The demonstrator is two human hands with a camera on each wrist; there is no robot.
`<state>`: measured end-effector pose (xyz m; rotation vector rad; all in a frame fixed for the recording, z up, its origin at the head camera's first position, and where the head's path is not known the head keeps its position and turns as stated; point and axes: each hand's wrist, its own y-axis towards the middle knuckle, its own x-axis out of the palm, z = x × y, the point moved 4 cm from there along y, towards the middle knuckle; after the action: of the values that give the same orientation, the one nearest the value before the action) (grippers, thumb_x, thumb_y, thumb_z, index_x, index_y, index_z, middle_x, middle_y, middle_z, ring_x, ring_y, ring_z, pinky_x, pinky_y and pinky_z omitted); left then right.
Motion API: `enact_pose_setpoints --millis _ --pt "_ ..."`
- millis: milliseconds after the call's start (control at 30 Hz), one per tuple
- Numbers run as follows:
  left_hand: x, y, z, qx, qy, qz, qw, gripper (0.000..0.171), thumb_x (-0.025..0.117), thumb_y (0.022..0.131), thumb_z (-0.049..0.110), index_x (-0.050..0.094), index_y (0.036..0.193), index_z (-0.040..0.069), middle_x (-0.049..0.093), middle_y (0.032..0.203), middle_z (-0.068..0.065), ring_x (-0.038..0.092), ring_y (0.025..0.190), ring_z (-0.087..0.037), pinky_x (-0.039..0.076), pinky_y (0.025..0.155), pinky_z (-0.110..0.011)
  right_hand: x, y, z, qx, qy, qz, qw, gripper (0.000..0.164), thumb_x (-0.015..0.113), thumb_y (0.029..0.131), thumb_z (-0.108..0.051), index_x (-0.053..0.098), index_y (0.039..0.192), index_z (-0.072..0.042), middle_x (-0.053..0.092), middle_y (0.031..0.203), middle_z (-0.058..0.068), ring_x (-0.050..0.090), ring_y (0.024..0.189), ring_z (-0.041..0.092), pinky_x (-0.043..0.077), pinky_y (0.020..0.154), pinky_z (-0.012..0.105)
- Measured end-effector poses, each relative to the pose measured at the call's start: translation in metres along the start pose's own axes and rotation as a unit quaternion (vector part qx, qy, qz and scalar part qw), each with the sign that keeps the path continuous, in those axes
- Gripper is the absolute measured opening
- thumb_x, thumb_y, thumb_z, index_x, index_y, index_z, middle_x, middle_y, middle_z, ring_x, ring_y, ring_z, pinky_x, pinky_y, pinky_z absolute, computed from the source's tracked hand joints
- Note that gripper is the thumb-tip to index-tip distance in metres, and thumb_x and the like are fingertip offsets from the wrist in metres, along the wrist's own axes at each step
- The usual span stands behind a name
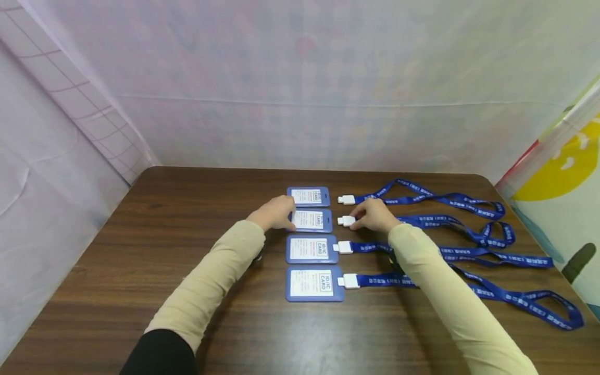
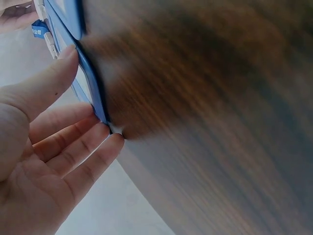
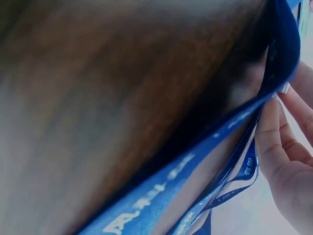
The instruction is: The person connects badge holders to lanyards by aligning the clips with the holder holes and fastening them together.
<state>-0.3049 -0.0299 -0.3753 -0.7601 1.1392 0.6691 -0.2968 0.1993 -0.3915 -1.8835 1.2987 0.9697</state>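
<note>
Four-sided blue badge holders with white ID/IC cards lie stacked in a column on the brown table. My left hand [image 1: 275, 213] holds the second badge holder [image 1: 315, 221] from the back by its left end; in the left wrist view the thumb lies on its face and the fingers meet its edge. To its right, my right hand [image 1: 375, 214] pinches the white clip [image 1: 346, 221] of a blue lanyard [image 1: 428, 221], a small gap from that holder. The rearmost badge holder [image 1: 308, 197] lies apart from its white clip [image 1: 347, 200].
Nearer me, the third badge holder [image 1: 311, 249] and the front badge holder [image 1: 314, 284] each meet a white lanyard clip at the right end. Blue lanyard straps [image 1: 511, 259] spread across the right side. A pale curtain [image 1: 300, 104] hangs behind the table [image 1: 187, 208].
</note>
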Motion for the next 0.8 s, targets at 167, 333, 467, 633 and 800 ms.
enact_pose_setpoints --millis 167,333,467,633,800 --pt "0.001 0.001 0.000 -0.001 0.002 0.004 1.0000 0.028 0.078 0.070 0.023 0.062 0.079 0.001 0.056 0.083 -0.007 0.051 0.074 -0.018 0.046 0.070 -0.030 0.000 0.000 -0.002 -0.012 0.000 0.009 1.000 0.027 0.079 0.068 -0.016 0.071 0.089 -0.001 0.066 0.085 0.009 0.055 0.082 0.023 0.046 0.073 0.037" --pt "0.001 0.001 0.000 0.000 0.003 0.005 1.0000 0.028 0.079 0.069 0.023 0.063 0.077 0.001 0.057 0.084 -0.008 0.051 0.075 -0.018 0.046 0.071 -0.030 0.003 0.001 -0.003 -0.029 0.002 0.013 0.999 0.027 0.080 0.068 -0.016 0.071 0.089 -0.001 0.067 0.085 0.010 0.058 0.081 0.023 0.047 0.074 0.037" --pt "0.001 0.002 -0.001 -0.004 0.000 0.006 1.0000 0.030 0.079 0.069 0.023 0.063 0.080 0.000 0.058 0.085 -0.008 0.051 0.076 -0.019 0.046 0.074 -0.031 0.003 0.003 -0.005 -0.033 -0.003 0.015 0.999 0.026 0.080 0.067 -0.016 0.072 0.088 -0.001 0.068 0.084 0.009 0.058 0.080 0.022 0.048 0.073 0.036" --pt "0.001 0.002 -0.001 -0.006 -0.003 0.008 0.9999 0.032 0.079 0.069 0.022 0.064 0.083 -0.001 0.057 0.087 -0.009 0.052 0.078 -0.019 0.047 0.075 -0.031 0.002 0.003 -0.009 -0.042 -0.015 0.016 0.999 0.026 0.080 0.067 -0.015 0.072 0.086 -0.001 0.067 0.081 0.008 0.057 0.078 0.021 0.047 0.071 0.035" --pt "0.001 0.002 -0.001 -0.003 0.000 0.009 1.0000 0.033 0.079 0.069 0.023 0.064 0.084 -0.001 0.058 0.088 -0.009 0.052 0.079 -0.020 0.047 0.077 -0.032 0.002 0.004 -0.012 -0.067 -0.048 0.014 0.997 0.025 0.080 0.066 -0.016 0.072 0.085 0.000 0.067 0.076 0.006 0.056 0.072 0.020 0.046 0.068 0.034"
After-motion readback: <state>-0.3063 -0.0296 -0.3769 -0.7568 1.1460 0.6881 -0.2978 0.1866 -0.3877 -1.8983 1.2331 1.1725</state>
